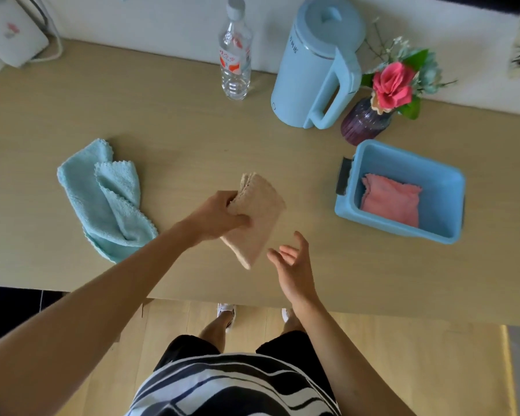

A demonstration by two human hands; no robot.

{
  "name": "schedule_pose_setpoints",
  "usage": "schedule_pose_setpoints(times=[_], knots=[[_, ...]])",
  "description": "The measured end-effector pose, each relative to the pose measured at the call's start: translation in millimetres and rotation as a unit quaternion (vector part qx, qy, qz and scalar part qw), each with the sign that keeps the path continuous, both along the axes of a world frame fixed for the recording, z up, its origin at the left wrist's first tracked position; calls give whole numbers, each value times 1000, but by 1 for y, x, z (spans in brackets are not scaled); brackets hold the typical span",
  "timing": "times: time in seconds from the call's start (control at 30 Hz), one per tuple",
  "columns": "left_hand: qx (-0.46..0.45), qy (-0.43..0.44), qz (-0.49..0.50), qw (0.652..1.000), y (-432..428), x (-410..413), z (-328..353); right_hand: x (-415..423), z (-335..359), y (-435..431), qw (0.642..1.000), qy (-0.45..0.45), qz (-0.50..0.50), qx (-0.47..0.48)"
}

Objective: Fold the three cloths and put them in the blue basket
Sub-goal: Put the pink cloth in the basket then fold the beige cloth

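Note:
My left hand (219, 216) grips a folded beige cloth (260, 214) by its left edge, holding it above the middle of the wooden table (177, 130). My right hand (293, 262) hovers just below and right of the cloth, palm up, fingers spread and relaxed, holding nothing. A light blue cloth (108, 196) lies crumpled and unfolded on the table at the left. The blue basket (442, 181) stands at the right, with a folded pink cloth (392, 202) lying inside it.
Along the table's back edge stand a clear plastic bottle (234, 52), a pale blue kettle (315, 70) and a purple vase with a pink flower (370, 118), the vase close behind the basket. A white appliance (9, 34) sits far left.

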State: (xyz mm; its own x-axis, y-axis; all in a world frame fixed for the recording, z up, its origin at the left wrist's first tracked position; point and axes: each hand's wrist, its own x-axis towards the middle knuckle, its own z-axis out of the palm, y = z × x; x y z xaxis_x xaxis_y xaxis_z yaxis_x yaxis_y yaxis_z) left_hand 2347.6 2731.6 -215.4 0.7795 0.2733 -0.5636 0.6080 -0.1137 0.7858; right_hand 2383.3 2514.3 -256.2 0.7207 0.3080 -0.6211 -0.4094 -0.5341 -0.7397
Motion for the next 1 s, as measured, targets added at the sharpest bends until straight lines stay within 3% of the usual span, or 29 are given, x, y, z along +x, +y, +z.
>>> schedule_pose_setpoints(times=[0.07,0.17,0.3,0.37,0.5,0.6,0.8,1.0], knots=[[-100,-64,47,992,-10,1,22,14,12,-2,993,92,-31,70],[-199,-137,84,967,-30,8,50,36,42,-10,967,137,-81,198],[-209,-157,97,960,-61,38,68,75,83,-37,949,78,-138,273],[-177,-170,95,965,-78,56,74,96,101,-56,955,8,-110,274],[-105,-233,30,966,-104,103,86,150,130,-98,967,-129,-8,221],[-42,-234,-44,970,-122,144,85,193,137,-127,975,-134,21,174],[72,-129,-130,980,-160,215,54,272,131,-161,989,-115,95,24],[129,-56,-187,972,-190,254,16,313,87,-151,921,-151,279,-228]])
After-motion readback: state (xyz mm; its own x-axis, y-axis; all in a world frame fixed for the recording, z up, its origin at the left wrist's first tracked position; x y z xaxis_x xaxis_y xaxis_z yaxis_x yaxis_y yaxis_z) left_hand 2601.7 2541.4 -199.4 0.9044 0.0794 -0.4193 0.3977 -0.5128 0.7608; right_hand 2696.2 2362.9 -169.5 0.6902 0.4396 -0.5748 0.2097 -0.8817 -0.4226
